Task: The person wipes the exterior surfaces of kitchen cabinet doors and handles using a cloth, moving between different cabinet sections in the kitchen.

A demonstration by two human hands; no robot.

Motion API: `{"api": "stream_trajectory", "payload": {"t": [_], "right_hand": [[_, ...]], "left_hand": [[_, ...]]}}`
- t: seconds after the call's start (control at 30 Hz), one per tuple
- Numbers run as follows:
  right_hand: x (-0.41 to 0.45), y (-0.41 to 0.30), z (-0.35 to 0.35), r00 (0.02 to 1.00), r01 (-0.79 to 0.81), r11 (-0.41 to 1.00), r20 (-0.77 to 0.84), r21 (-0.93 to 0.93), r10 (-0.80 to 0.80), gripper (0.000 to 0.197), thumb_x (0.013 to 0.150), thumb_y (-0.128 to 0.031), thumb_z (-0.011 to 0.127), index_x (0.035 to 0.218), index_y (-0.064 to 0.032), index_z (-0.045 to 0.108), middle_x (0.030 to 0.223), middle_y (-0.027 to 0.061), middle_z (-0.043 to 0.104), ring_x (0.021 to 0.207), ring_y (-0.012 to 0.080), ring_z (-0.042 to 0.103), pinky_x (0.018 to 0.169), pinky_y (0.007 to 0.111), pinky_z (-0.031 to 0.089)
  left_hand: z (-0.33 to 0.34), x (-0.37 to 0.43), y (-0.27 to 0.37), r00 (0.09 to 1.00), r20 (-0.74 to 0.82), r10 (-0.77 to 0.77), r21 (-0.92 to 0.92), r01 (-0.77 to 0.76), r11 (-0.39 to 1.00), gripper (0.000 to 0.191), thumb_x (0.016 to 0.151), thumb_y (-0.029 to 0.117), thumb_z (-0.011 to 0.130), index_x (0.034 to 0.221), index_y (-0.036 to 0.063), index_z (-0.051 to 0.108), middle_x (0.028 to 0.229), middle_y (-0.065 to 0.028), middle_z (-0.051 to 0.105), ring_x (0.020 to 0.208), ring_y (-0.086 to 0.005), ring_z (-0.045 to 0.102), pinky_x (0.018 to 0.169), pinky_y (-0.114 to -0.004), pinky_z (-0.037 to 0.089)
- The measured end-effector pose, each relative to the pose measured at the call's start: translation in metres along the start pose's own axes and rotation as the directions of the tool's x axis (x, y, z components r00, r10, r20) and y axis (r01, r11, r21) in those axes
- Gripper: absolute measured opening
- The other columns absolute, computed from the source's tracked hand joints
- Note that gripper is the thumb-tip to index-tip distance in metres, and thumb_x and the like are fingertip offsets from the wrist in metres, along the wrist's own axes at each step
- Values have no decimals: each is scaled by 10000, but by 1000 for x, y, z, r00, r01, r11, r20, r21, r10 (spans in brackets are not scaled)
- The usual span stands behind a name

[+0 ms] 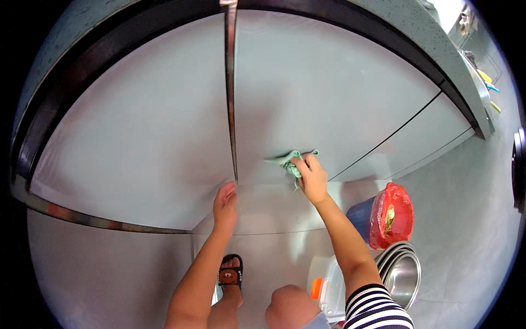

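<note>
My right hand (315, 181) is closed around a crumpled green cloth (292, 162). The cloth lies against the lower part of a pale grey cabinet door (328, 90). To its left, my left hand (224, 205) is raised at the lower end of a narrow shiny strip (231, 94), which runs along the edge of another pale grey panel (144, 123). The fingertips are close to that edge, and some of the hand's grip is hidden. Soft shadows of the arms fall on both panels.
A dark recessed band (353, 16) runs under the grey countertop (411, 39). At right stand a blue bin (361, 216) with a red liner (380, 222) holding food scraps, nested steel bowls (404, 275) and a clear plastic container (333, 288). My sandalled foot (231, 271) rests on the grey floor (123, 271).
</note>
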State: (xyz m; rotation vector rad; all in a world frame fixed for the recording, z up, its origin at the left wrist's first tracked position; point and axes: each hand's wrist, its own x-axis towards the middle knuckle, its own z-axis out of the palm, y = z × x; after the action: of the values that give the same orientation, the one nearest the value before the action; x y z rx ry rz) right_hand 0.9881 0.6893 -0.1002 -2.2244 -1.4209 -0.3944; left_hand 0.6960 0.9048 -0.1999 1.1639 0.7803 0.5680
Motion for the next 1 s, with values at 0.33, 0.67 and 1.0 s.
{"api": "stream_trajectory", "payload": {"t": [0.33,0.67,1.0], "right_hand": [[-101,107,15,878,-477,878,-11,34,478,391,1075,6,859,1427,-164,863,1355,145,756,1286,490,820,1036,611,715],[-142,161,-111,526,-534,530,232,-659,819,585,1144,-203,895,1704,-44,831,2101,396,370,1397,471,945,1144,544,790],[-234,251,-119,396,-536,413,213,-737,893,580,1171,-262,847,1714,-62,869,2083,313,546,1676,394,826,1267,532,745]], "left_hand": [[84,9,-6,991,134,-25,1,25,1000,502,1355,66,671,1853,76,730,1831,-141,795,1718,-262,711,1484,-424,505],[188,-13,-13,879,463,-112,213,13,977,489,1369,233,727,1852,172,776,1822,12,798,1666,-187,696,1344,-422,552],[225,-27,-18,801,590,-97,239,-59,969,490,1377,182,695,1860,122,755,1795,-73,810,1641,-221,727,1393,-420,553]]}}
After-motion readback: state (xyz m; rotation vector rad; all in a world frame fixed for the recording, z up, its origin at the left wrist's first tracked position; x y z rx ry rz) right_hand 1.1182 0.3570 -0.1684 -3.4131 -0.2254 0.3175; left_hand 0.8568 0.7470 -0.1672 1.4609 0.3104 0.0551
